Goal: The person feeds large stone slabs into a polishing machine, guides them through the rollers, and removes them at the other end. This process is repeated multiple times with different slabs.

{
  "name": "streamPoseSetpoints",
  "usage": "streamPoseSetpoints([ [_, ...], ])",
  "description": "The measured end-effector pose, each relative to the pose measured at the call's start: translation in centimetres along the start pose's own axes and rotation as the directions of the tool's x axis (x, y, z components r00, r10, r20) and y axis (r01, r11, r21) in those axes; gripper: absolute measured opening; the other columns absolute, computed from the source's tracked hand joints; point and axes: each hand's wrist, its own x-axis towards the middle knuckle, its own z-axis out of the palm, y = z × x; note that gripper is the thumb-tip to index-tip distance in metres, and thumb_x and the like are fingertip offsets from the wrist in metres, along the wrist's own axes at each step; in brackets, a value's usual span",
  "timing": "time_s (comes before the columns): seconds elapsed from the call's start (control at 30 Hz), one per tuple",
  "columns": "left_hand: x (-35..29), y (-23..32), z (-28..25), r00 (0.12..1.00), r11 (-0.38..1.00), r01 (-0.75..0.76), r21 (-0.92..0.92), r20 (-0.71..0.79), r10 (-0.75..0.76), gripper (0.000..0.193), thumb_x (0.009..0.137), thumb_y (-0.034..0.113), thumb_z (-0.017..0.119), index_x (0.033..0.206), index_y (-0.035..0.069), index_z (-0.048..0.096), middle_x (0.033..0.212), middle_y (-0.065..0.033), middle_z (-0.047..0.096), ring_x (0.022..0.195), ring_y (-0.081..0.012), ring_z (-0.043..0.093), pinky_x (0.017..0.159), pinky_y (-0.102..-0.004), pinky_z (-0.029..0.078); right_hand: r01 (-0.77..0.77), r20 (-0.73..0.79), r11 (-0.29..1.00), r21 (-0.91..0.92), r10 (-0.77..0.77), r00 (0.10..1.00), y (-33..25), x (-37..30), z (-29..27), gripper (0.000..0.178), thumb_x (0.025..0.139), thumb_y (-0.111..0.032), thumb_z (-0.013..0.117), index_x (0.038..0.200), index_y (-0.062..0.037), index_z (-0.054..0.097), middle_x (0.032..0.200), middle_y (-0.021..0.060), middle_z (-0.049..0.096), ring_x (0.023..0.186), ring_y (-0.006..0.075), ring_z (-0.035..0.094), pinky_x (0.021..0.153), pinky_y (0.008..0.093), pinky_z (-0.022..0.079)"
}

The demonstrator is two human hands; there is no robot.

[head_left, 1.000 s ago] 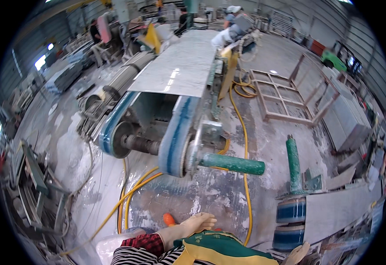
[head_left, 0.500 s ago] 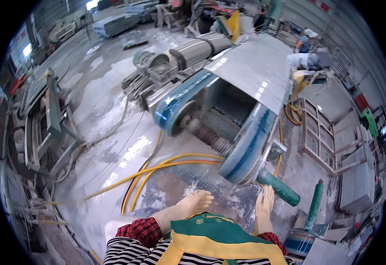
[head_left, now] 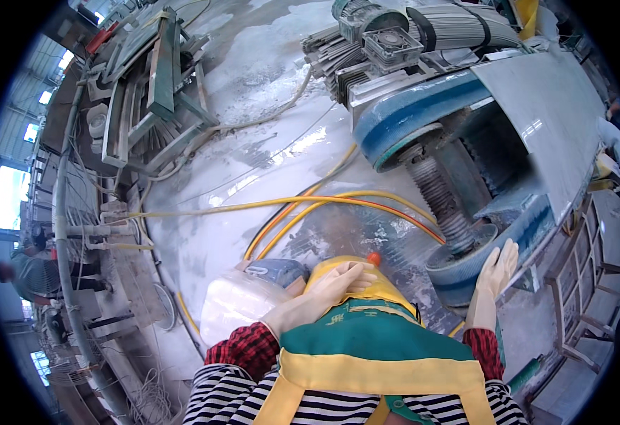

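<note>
Nearby, the worker's left hand (head_left: 338, 285) hovers over a green-and-yellow apron (head_left: 377, 336), the right hand (head_left: 494, 275) at a blue machine belt (head_left: 454, 280), contact unclear; each grip looks unclenched, empty.

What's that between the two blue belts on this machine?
In the head view, a ridged, grimy shaft spans between the far blue belt and the near blue belt.

Cool, fairly bright light falls evenly on the hands (head_left: 342, 282). Far left of them, a window (head_left: 11, 197) burns out to white. Ahead, the wet floor (head_left: 282, 152) throws patchy glare. Beyond the right one, a slab (head_left: 561, 92) carries pale reflections, and the machine (head_left: 402, 117) darkens inside. Fisheye bending curves the outer edges, softening detail toward a black rim.
</note>
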Motion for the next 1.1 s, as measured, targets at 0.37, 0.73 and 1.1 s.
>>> streamPoseSetpoints([
  [0.37, 4.0, 6.4, 0.3, 0.981, 0.97, 0.192, 0.152, 0.0, -0.195, 0.053, 0.115, 0.046, 0.05, 0.149, 0.007, 0.058, 0.135, -0.0102, 0.072, 0.12, -0.018, 0.068, 0.109, -0.0334, 0.052, 0.052, -0.09, 0.997, 0.049, -0.048, 0.995, -2.8, 0.3, -2.1, 0.05, 0.108, -0.019, 0.059, 0.154, -0.0013, 0.055, 0.159, 0.0282, 0.052, 0.146, 0.0457, 0.048, 0.123, 0.0511, 0.036],
  [0.73, 10.0, 9.0, -1.6, 0.786, 0.777, 0.555, 0.297, 0.119, -0.607, 0.053, 0.114, 0.046, 0.052, 0.147, 0.005, 0.06, 0.136, -0.0131, 0.07, 0.124, -0.0208, 0.066, 0.112, -0.0355, 0.051, -0.214, -0.141, 0.969, -0.126, 0.196, 0.97, -7.2, -1.9, -0.5, 0.052, 0.109, -0.019, 0.056, 0.157, -0.0004, 0.051, 0.161, 0.0287, 0.049, 0.148, 0.0463, 0.046, 0.125, 0.0545, 0.031],
  [1.1, 10.4, 8.6, -4.4, 0.587, 0.561, 0.77, 0.306, 0.007, -0.81, 0.048, 0.115, 0.042, 0.052, 0.145, 0.005, 0.059, 0.131, -0.0097, 0.072, 0.118, -0.0165, 0.068, 0.107, -0.0318, 0.053, -0.228, -0.13, 0.965, -0.131, 0.211, 0.969, -8.3, -1.6, -0.5, 0.054, 0.11, -0.026, 0.048, 0.154, 0.0047, 0.053, 0.158, 0.034, 0.05, 0.145, 0.0519, 0.048, 0.124, 0.0598, 0.029],
])
